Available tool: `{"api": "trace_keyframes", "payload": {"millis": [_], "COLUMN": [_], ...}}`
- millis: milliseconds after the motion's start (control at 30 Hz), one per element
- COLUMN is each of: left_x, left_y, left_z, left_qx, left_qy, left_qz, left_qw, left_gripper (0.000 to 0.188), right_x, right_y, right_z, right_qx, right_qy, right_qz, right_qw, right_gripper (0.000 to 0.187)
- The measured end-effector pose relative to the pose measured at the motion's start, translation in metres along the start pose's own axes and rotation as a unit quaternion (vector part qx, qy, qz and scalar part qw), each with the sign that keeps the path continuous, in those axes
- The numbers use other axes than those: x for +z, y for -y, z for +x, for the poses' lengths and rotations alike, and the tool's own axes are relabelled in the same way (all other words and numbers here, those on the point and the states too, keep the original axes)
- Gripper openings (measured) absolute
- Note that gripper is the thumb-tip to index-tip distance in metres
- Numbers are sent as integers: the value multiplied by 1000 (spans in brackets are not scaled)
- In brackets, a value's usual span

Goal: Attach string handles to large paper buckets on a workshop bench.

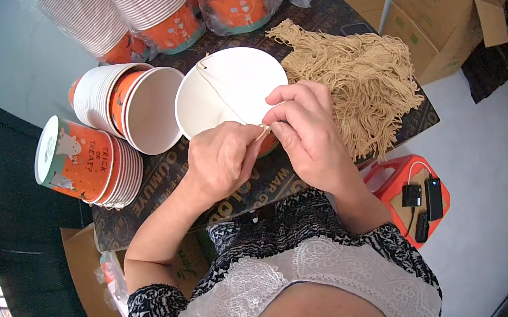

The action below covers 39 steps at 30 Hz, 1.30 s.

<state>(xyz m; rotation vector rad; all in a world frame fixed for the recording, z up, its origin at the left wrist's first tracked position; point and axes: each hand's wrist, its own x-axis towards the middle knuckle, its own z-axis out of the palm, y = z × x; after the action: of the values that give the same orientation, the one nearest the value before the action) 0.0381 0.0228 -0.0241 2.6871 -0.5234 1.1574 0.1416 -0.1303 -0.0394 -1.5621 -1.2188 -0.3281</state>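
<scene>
A white-lined paper bucket (247,76) with an orange outside stands at the table's front, its mouth facing me. A thin beige cord (215,88) runs from a hole in its far rim across the opening to the near rim. There my left hand (224,160) pinches the cord, its fingers curled closed. Beside it my right hand (311,135) pinches the same cord between thumb and fingertips, with a small loop or knot between the two hands. My hands partly cover the near rim. To the right lies a thick heap of loose beige cords (355,81).
Nested orange paper buckets (155,111) lie at the left, and another stack (82,157) leans nearer me. Plastic-wrapped bucket stacks (237,0) line the back of the dark patterned table (142,214). Cardboard boxes (436,0) and a red stool (439,221) with black devices stand at the right.
</scene>
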Motion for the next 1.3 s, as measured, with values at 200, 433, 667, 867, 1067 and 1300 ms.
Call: {"api": "trace_keyframes", "payload": {"millis": [200,433,667,867,1067,1300], "left_x": [0,3,2,2,3,4], "left_y": [0,0,-1,0,2,2], "left_z": [0,-1,-1,-2,-3,-2], "left_qx": [1,-11,-48,-45,-27,-17], "left_qy": [-7,-24,-8,-15,-14,-18], "left_qz": [3,1,-22,-29,-27,-30], "left_qw": [1000,1000,999,998,999,999], "left_gripper": [31,25,25,26,28,29], "right_x": [1,3,7,8,9,9], "right_y": [-1,0,-3,-2,-2,-7], "right_z": [1,0,-2,-5,-2,-1], "right_qx": [6,18,28,21,-17,1], "right_qy": [2,-5,-22,-38,-26,-8], "right_qz": [14,27,46,26,-30,61], "right_qw": [1000,999,998,999,999,998], "right_gripper": [8,6,5,3,7,5]}}
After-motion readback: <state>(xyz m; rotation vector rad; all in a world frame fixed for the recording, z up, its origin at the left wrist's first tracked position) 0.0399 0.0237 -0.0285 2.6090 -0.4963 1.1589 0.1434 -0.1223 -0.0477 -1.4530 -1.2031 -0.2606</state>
